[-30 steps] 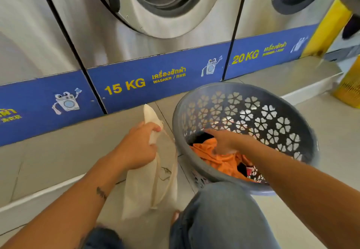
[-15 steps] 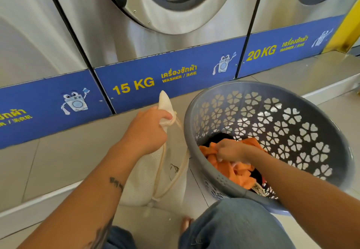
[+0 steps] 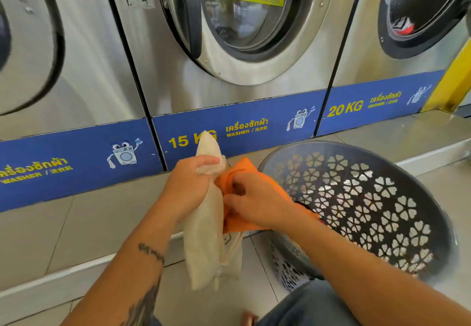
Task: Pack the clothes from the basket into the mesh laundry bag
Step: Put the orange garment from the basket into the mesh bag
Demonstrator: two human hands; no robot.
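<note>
My left hand (image 3: 187,188) grips the top of a cream mesh laundry bag (image 3: 207,239), which hangs upright down to the floor tiles. My right hand (image 3: 251,202) holds an orange garment (image 3: 240,172) pressed against the bag's right side near its mouth. Part of the orange cloth trails back over the rim of the grey plastic basket (image 3: 377,213), which is tilted toward me at the right. Dark and red clothes show low inside the basket, mostly hidden by my right forearm.
Steel front-loading washers (image 3: 239,32) line the back on a raised tiled step (image 3: 84,223), with a blue strip marked 15 KG and 20 KG. A yellow post (image 3: 451,83) stands at the far right. My knee in blue jeans (image 3: 305,305) is at the bottom.
My right hand has lifted the orange garment out of the basket and brought it left to the bag's mouth. My left hand has raised the bag a little. The view has tilted up.
</note>
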